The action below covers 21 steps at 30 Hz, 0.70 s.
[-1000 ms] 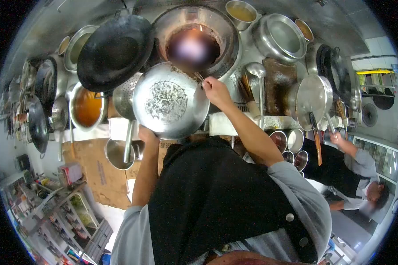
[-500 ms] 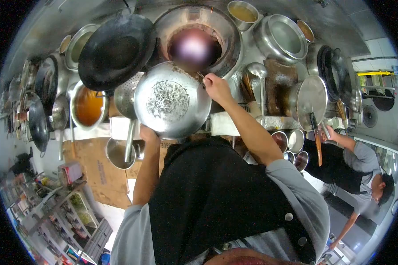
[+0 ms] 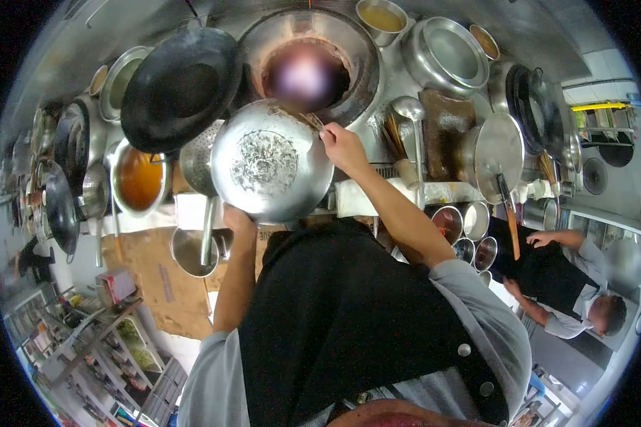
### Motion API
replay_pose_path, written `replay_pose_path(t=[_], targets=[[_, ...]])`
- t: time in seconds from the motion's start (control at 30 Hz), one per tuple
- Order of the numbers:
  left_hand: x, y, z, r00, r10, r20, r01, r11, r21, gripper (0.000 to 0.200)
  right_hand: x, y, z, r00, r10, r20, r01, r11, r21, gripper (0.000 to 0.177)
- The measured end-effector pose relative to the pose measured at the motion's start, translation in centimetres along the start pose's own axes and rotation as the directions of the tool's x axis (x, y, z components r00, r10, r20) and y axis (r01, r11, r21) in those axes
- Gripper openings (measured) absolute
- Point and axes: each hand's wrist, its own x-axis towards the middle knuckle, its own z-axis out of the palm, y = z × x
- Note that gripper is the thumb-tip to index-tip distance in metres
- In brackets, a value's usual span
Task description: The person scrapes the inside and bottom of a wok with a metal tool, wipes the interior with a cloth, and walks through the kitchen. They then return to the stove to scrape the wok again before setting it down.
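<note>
A shiny metal wok [image 3: 267, 160] with a scuffed round patch at its middle is held tilted in front of my apron. My left hand [image 3: 239, 219] is closed on its lower left edge, fingers mostly hidden by the metal. At the opposite, upper right edge, my right hand [image 3: 343, 148] is closed in a fist at the rim, with a thin piece showing at its fingertips. Just beyond the wok is a round burner [image 3: 303, 78] with a bright glow inside. A large black wok [image 3: 181, 89] rests tilted to its left.
On the left stand a pot of orange-brown liquid [image 3: 141, 178] and a perforated strainer [image 3: 198, 160]. A ladle [image 3: 409, 108], a bamboo brush [image 3: 393, 139] and a lidded-looking pot [image 3: 498, 158] with a wooden-handled tool are to the right. A co-worker [image 3: 548, 274] stands further right.
My hands and the wok stay nearly in place, with the whole view shifted slightly left. The co-worker's hand has left the pan handle, and the co-worker's arms are now nearer the body.
</note>
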Motion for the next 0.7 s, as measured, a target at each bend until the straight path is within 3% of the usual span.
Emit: replay_pose_path(t=[0.1,0.17,0.23,0.3,0.4,0.5,0.7], targets=[[0.0,0.6,-0.3,0.997,-0.072,-0.025,0.068,0.985,-0.159,0.042,-1.2,-0.4,0.0,1.000,-0.019,-0.012,0.019,1.000,-0.002,0.021],[-0.3,1.4,-0.2,1.000,0.004,-0.020,-0.003,0.998,0.058,0.042,-1.4,0.0,-0.5,0.999,-0.038,0.007,0.038,0.999,0.025,0.021],[0.2,0.1,-0.4,1.000,-0.005,-0.013,0.005,1.000,0.013,0.042,0.4,0.3,0.0,1.000,-0.026,-0.007,0.026,0.999,-0.030,0.021],[1.6,-1.6,-0.2,0.997,-0.082,0.006,0.080,0.951,-0.297,0.042,0.3,0.2,0.0,1.000,-0.006,0.013,0.006,0.999,-0.044,0.021],[-1.7,2.5,-0.1,1.000,-0.004,-0.001,0.004,0.995,0.095,0.042,-1.5,-0.3,-0.6,0.999,0.038,0.029,-0.038,0.999,-0.005,0.021],[-0.4,1.1,-0.4,1.000,-0.026,-0.008,0.025,0.997,-0.067,0.042,-1.1,0.2,0.3,0.997,0.074,-0.025,-0.074,0.997,0.027,0.022],[-0.2,0.8,-0.8,0.999,0.036,-0.015,-0.036,0.999,0.019,0.048,-1.3,0.1,0.2,0.999,0.038,0.001,-0.038,0.999,0.020,0.022]])
